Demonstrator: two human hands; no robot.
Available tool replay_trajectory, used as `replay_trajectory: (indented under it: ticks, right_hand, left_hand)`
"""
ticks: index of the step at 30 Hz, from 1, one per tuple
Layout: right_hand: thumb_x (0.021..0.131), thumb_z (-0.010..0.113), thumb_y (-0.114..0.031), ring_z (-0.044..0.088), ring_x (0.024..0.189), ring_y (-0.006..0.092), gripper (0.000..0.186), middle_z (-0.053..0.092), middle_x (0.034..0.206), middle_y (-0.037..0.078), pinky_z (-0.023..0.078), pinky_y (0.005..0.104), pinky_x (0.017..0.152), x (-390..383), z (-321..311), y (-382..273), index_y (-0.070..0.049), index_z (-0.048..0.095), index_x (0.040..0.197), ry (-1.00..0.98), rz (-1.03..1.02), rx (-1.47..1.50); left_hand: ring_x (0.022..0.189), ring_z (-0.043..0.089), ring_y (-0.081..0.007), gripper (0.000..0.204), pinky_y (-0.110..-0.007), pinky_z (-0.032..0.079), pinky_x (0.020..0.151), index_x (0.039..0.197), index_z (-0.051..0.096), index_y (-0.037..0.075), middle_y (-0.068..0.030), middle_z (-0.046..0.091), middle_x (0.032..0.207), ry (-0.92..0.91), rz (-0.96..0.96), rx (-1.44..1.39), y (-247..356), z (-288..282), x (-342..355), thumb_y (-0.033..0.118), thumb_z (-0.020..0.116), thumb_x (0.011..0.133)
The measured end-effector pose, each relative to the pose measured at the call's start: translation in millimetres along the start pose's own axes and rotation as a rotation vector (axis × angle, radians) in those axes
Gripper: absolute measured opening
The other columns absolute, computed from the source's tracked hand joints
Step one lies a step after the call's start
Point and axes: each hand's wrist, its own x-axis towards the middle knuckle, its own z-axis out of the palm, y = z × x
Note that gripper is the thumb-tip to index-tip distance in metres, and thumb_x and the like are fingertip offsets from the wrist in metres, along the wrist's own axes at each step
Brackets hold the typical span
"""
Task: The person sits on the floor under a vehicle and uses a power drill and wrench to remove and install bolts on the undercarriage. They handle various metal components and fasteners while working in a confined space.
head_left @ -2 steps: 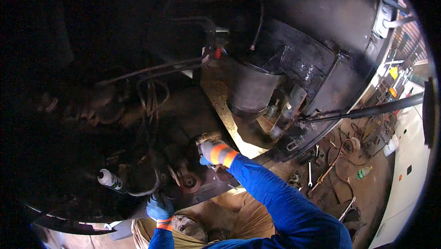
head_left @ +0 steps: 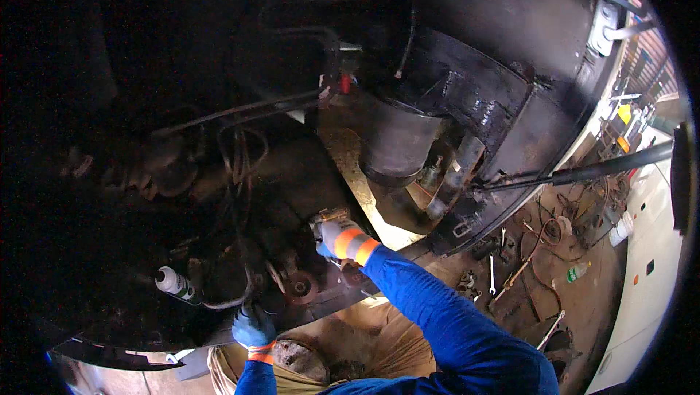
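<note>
Well, a reddish round fitting (head_left: 300, 288) sat between left hand (head_left: 254, 328) and right hand (head_left: 339, 240), whose grips I couldn't tell; a white bottle (head_left: 175, 283) lay leftward.

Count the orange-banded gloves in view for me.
2: one on the left hand, near the dark metal edge; the other on the right hand, farther up and to the right. Any more in the dark areas would be hidden.
</note>
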Motion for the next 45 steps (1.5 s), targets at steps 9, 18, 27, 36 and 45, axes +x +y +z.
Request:
replay_trajectory:
  ticks: [9, 18, 27, 36, 45]
  right_hand:
    - [0.085, 0.066, -0.035, 0.067, 0.076, 0.0356, 0.031, 0.069, 0.084, 0.018, 0.053, 0.0433, 0.066, -119, 12, 74, -0.01, 0.066, 0.104, 0.733, 0.045, 0.257]
    - [0.086, 0.061, -0.028, 0.06, 0.09, 0.0363, 0.023, 0.066, 0.097, 0.016, 0.048, 0.0482, 0.078, -101, 78, 170, -0.012, 0.065, 0.103, 0.836, 0.026, -0.081]
    - [0.084, 0.061, -0.035, 0.062, 0.099, 0.0376, 0.034, 0.068, 0.101, 0.021, 0.042, 0.0491, 0.094, -85, 81, 167, -0.011, 0.066, 0.108, 0.84, 0.045, -0.112]
    - [0.083, 0.06, -0.035, 0.061, 0.084, 0.0335, 0.025, 0.065, 0.085, 0.015, 0.045, 0.0468, 0.082, -84, 84, 186, -0.013, 0.069, 0.089, 0.887, 0.035, -0.107]
    - [0.077, 0.067, -0.032, 0.063, 0.083, 0.032, 0.023, 0.066, 0.083, 0.013, 0.046, 0.0445, 0.082, -78, 91, 189, -0.015, 0.069, 0.092, 0.886, -0.017, -0.092]
  left_hand:
    - [0.068, 0.063, -0.0383, 0.029, -0.051, 0.048, 0.056, 0.109, 0.068, 0.014, -0.0151, 0.067, 0.079, -0.023, -0.127, -0.035, -8, 1, -3, 0.028, 0.056, 0.087]
    - [0.071, 0.066, -0.0349, 0.034, -0.04, 0.052, 0.055, 0.102, 0.068, 0.001, -0.0178, 0.069, 0.091, 0.266, 0.185, 0.224, -28, 13, -21, 0.03, 0.071, 0.086]
    - [0.085, 0.064, -0.0396, 0.021, -0.045, 0.053, 0.072, 0.104, 0.064, -0.003, -0.0252, 0.064, 0.101, -0.117, 0.106, -0.516, 127, -91, -1, 0.003, 0.065, 0.084]
    - [0.094, 0.063, -0.0346, 0.02, -0.04, 0.05, 0.081, 0.104, 0.07, 0.009, -0.0175, 0.068, 0.1, 0.142, 0.671, -0.883, 411, 40, 393, 0.015, 0.065, 0.086]
    - [0.103, 0.063, -0.034, 0.026, -0.041, 0.049, 0.091, 0.105, 0.074, 0.017, -0.017, 0.068, 0.11, -0.196, 1.102, -0.597, 446, 127, 487, 0.033, 0.068, 0.085]
